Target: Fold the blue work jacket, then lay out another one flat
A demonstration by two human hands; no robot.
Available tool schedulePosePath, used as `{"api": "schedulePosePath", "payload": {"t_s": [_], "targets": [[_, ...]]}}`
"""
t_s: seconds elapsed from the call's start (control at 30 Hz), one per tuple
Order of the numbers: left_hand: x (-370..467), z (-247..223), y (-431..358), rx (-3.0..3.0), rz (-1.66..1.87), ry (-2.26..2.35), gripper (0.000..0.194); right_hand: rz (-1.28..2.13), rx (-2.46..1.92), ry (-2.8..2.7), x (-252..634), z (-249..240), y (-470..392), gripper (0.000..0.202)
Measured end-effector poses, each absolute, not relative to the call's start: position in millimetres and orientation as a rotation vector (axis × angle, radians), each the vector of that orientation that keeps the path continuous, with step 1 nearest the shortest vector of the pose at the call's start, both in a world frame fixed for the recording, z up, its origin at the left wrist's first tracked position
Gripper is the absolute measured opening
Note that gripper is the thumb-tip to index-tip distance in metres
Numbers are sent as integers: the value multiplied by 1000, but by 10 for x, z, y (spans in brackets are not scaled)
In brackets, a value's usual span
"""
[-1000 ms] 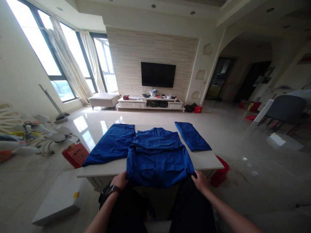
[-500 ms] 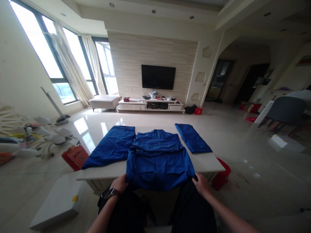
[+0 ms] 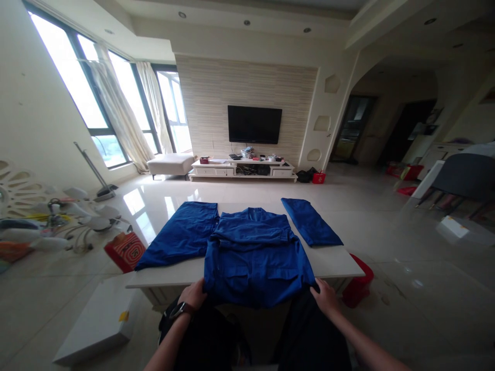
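Note:
A blue jacket (image 3: 255, 257) with two flapped pockets lies partly folded on the white table (image 3: 170, 278), its lower part hanging over the near edge. My left hand (image 3: 194, 294), a watch on its wrist, is closed on the jacket's near left corner. Opposite it, my right hand (image 3: 324, 297) pinches the near right corner. To the left of the jacket rests a folded blue garment (image 3: 180, 232). Another narrow folded blue piece (image 3: 310, 222) lies at the table's right side.
A red bag (image 3: 124, 251) and a white box (image 3: 95, 322) are on the floor to the left. Under the table's right end stands a red stool or bin (image 3: 359, 283). Farther back are a TV cabinet (image 3: 216, 171) and a grey chair (image 3: 462, 178).
The whole view has shifted slightly, so everything sits a little farther right and lower. Both hands keep hold of the jacket's corners.

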State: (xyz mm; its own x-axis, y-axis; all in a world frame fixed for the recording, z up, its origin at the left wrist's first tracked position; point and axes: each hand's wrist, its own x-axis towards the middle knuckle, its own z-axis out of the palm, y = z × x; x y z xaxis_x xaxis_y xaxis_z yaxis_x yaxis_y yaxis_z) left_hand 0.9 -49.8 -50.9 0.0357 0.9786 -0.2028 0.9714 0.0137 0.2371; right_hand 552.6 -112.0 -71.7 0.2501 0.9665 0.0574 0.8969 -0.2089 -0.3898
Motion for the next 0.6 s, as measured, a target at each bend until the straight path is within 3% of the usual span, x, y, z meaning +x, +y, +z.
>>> {"api": "schedulePosePath", "payload": {"t_s": [0.6], "targets": [[62,-451,-510,1992,-27,2012,26,231,-2153,-1754,5577,-744,-1122,46]]}}
